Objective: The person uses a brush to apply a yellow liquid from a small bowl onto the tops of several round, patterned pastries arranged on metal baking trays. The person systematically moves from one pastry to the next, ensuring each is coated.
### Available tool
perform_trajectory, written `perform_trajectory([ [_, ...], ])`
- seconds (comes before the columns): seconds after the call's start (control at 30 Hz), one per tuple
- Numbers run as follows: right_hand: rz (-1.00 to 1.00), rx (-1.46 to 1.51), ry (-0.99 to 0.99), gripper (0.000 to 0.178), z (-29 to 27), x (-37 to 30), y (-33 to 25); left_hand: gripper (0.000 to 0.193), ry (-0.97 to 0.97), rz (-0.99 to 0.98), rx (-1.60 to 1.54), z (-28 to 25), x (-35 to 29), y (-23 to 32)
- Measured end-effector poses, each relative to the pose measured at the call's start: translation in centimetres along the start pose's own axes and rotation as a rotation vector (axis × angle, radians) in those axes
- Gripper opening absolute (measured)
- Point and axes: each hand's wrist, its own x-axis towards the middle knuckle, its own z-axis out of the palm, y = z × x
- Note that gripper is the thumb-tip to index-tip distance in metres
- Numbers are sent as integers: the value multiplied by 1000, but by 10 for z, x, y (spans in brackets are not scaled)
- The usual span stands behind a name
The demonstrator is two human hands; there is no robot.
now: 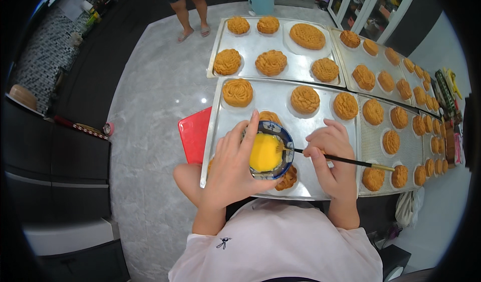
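My left hand (228, 167) is wrapped around a small blue-and-white bowl (287, 168) holding yellow beaten egg (264, 154). Between the fingers of my right hand (331, 157) is a thin black pastry brush (345, 160), its bristles dipping into the egg near the bowl's right side. Both hands are above the near metal tray (273, 94), where golden mooncakes (305, 100) sit spaced apart. Under the bowl, one mooncake (286, 179) is partly covered, and another (270, 116) shows past its far rim.
More trays of mooncakes adjoin: a far tray (250, 40) and a perforated tray (381, 174) to the right. A red plastic item (195, 134) juts out at the left. Beyond the trays stand a light-blue bucket (261, 1) and another person's legs (190, 11).
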Motion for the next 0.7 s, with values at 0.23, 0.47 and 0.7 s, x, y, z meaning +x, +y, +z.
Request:
perform_trajectory([
  [0.23, 35, 77, 71, 5, -2, -3, 8, 129, 30, 80, 3, -5, 5, -8],
  [0.47, 27, 154, 120, 13, 2, -7, 14, 132, 37, 78, 29, -5, -1, -10],
  [0.7, 24, 195, 156, 13, 1, -11, 16, 133, 15, 67, 33, -4, -2, -8],
])
